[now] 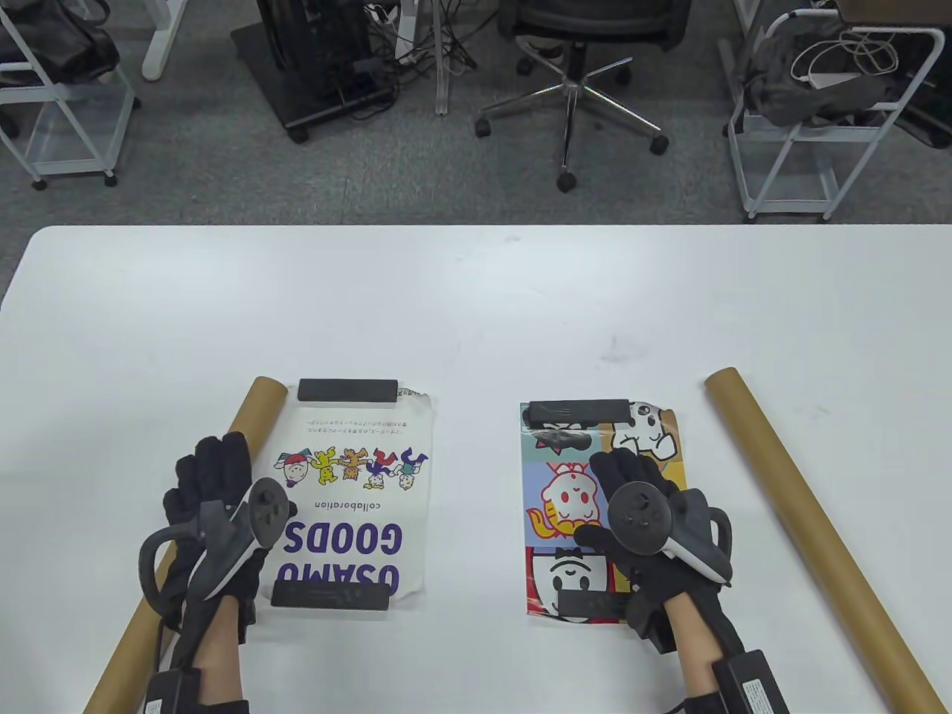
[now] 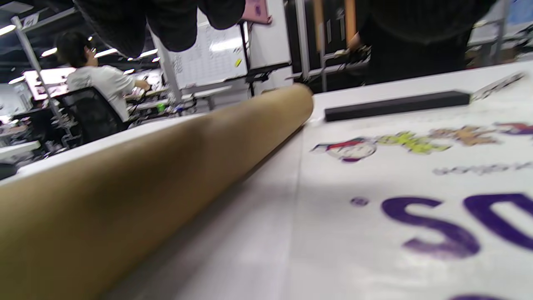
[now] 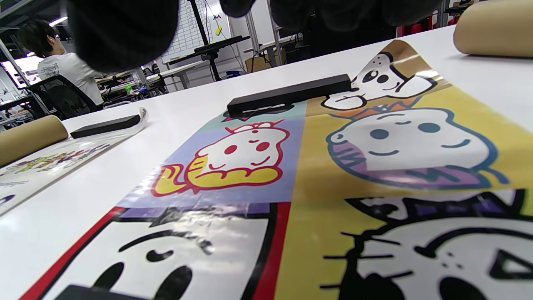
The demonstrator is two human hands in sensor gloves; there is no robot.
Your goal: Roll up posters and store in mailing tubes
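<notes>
A white "OSAMU GOODS" poster [image 1: 349, 491] lies flat at the left, with a black weight bar on its far edge [image 1: 347, 390] and another on its near edge [image 1: 331, 595]. A colourful cartoon poster [image 1: 565, 498] lies at the right, also held by a far bar [image 1: 576, 411] and a near bar [image 1: 587, 604]. A brown tube [image 1: 253, 413] lies along the white poster's left side, and a second tube [image 1: 811, 520] lies right of the colourful poster. My left hand [image 1: 212, 483] is open over the left tube [image 2: 145, 175]. My right hand [image 1: 632, 483] is open over the colourful poster [image 3: 333, 158], holding nothing.
The white table [image 1: 476, 312] stretches far beyond the posters. On the floor past its far edge stand an office chair [image 1: 573, 82] and wire carts [image 1: 803, 126]. The right tube runs diagonally toward the table's near right corner.
</notes>
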